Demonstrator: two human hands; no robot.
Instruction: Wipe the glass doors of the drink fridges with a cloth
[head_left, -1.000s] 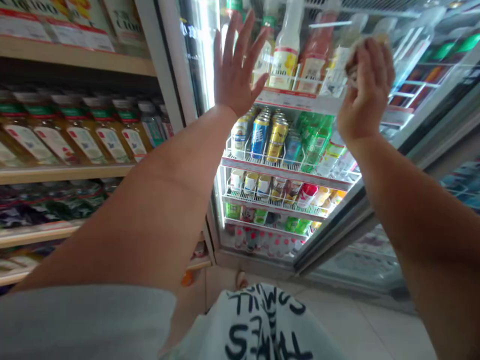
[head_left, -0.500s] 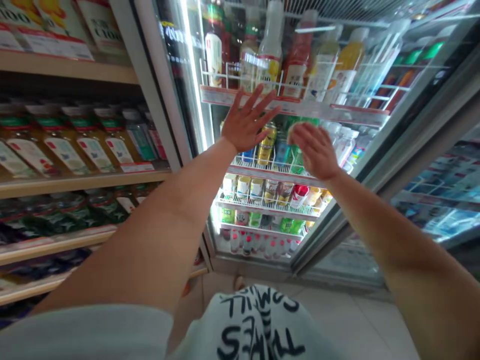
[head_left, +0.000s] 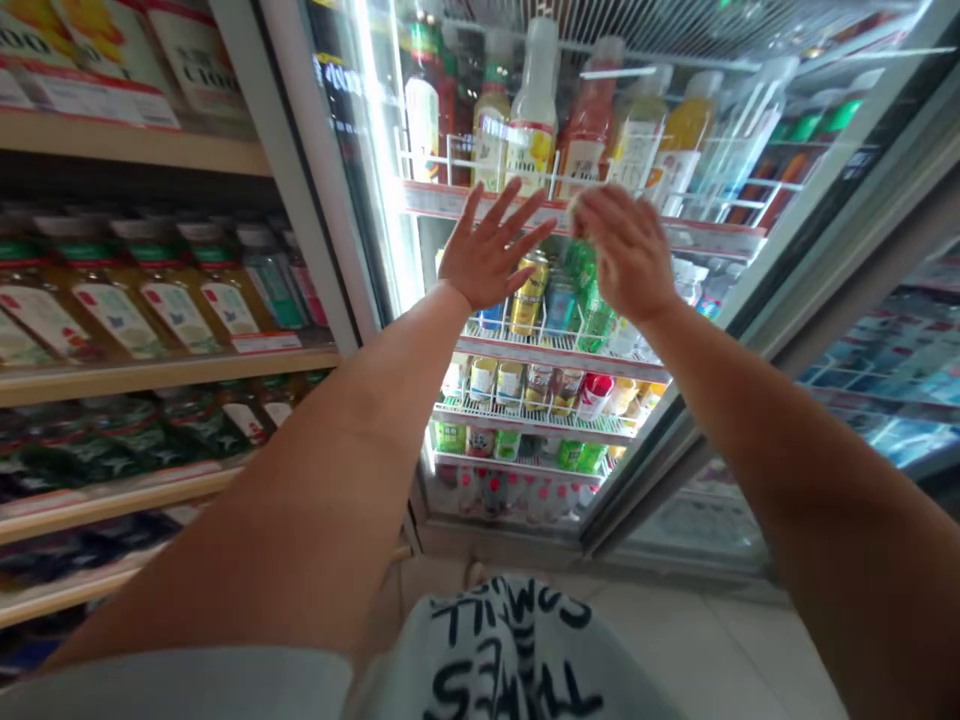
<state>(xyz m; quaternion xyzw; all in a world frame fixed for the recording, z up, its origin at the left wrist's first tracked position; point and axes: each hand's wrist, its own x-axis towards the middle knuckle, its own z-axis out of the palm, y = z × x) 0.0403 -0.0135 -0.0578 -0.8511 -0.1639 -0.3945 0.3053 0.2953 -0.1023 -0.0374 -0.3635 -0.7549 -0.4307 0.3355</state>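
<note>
My left hand (head_left: 484, 250) is open, fingers spread, in front of a lit drinks cooler (head_left: 517, 352). It looks flat towards the glass front, though whether it touches I cannot tell. To its right is my right hand (head_left: 630, 250), with its fingers bent together and a small pale edge at the fingertips; what they hold is not clear. A green bottle (head_left: 596, 310) stands behind the right hand, and a gold can (head_left: 529, 295) shows between the hands. Juice bottles (head_left: 589, 130) line the shelf above, partly covered by both hands.
Open wooden shelves (head_left: 172, 375) with juice bottles (head_left: 176, 300) run along the left. A metal door frame (head_left: 667, 450) borders the cooler on the right, with another glass cooler (head_left: 885, 350) beyond. Pale floor tiles (head_left: 720, 640) lie below.
My right hand has moved up, from below the top shelf's rail to across it. My left hand stays spread in nearly the same spot. The view has shifted slightly.
</note>
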